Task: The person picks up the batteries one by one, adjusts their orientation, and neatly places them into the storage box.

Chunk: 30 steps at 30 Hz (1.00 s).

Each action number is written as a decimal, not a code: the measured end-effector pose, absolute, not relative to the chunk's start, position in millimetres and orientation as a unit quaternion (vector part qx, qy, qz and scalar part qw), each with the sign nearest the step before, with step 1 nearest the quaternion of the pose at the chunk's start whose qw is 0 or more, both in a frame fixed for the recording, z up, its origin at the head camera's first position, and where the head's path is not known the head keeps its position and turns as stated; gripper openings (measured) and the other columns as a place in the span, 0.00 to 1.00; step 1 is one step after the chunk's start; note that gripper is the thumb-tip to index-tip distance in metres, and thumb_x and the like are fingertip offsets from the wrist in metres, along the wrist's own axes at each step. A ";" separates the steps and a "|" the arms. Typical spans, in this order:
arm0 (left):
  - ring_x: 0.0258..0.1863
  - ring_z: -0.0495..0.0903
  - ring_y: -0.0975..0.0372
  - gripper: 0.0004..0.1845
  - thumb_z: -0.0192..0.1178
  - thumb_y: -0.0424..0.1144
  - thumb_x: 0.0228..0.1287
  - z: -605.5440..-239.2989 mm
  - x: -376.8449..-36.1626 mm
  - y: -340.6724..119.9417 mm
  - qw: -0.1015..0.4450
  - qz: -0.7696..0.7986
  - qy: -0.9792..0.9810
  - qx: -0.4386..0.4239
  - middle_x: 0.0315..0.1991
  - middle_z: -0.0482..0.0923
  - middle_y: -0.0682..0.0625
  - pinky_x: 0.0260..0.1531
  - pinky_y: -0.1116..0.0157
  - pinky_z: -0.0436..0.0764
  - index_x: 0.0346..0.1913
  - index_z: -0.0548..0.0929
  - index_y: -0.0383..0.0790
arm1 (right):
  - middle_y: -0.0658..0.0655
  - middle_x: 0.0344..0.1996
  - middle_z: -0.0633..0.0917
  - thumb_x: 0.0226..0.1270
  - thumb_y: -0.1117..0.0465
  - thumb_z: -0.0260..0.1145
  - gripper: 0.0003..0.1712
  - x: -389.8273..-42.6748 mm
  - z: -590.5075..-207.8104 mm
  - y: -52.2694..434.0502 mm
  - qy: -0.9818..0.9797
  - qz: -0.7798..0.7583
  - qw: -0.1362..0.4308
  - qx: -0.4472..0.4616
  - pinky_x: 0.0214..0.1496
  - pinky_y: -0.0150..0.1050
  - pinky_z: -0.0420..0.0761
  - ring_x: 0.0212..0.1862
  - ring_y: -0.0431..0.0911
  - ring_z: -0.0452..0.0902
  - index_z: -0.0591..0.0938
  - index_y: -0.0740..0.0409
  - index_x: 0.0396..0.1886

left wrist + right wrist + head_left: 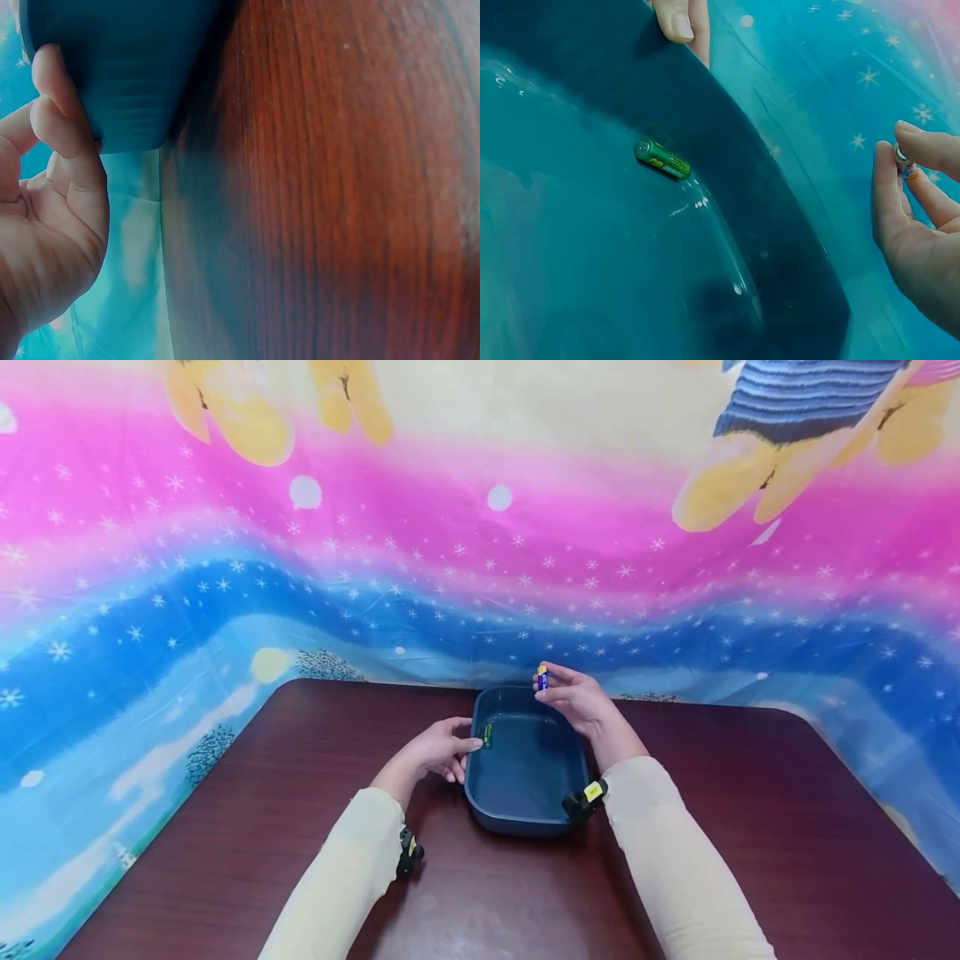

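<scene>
A dark blue plastic tray [517, 827] sits on the brown wooden table [750, 827]. A green battery [487, 735] lies inside it against the left wall, also visible in the right wrist view as the green battery [662, 159]. My left hand [459, 752] holds the tray's left rim, thumb over the edge and fingers [56, 142] against the outer wall [127, 67]. My right hand [562, 689] hovers over the tray's far rim and pinches a small blue battery [542, 677] upright between thumb and fingertips; this battery [904, 161] is mostly hidden by them.
A bright pink, blue and yellow printed cloth [480, 568] hangs behind the table and drapes past its far edge. Wrist cameras are strapped on both cream sleeves. Bare tabletop [337, 195] spreads left, right and in front of the tray.
</scene>
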<state>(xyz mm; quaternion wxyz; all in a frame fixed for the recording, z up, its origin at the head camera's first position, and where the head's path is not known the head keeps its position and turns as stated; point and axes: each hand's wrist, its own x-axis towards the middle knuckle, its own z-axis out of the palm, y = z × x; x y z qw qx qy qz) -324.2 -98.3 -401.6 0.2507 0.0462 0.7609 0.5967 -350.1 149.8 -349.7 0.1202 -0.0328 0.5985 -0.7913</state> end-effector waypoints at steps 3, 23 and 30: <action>0.09 0.74 0.60 0.32 0.56 0.40 0.67 -402.5 -324.7 -98.2 0.251 0.595 0.762 0.046 0.16 0.71 0.44 0.11 0.67 0.76 0.71 0.55 0.45 | 0.62 0.53 0.73 0.58 0.82 0.57 0.39 -351.5 -352.1 147.5 0.591 -0.797 0.125 -0.028 0.50 0.34 0.78 0.45 0.43 0.78 0.59 0.63 0.70; 0.09 0.75 0.60 0.31 0.55 0.40 0.68 -403.5 -326.6 -97.1 0.247 0.591 0.766 0.048 0.17 0.72 0.44 0.11 0.67 0.77 0.70 0.56 0.43 | 0.61 0.52 0.73 0.59 0.81 0.57 0.38 -364.1 -369.8 110.8 0.567 -0.811 0.146 0.004 0.52 0.37 0.76 0.58 0.52 0.71 0.61 0.62 0.69; 0.10 0.75 0.60 0.31 0.54 0.40 0.68 -401.6 -326.1 -98.2 0.248 0.589 0.768 0.048 0.18 0.72 0.44 0.12 0.67 0.77 0.70 0.56 0.43 | 0.67 0.59 0.69 0.59 0.81 0.57 0.37 -369.7 -376.1 100.0 0.592 -0.792 0.148 0.006 0.59 0.42 0.70 0.61 0.57 0.67 0.62 0.63 0.68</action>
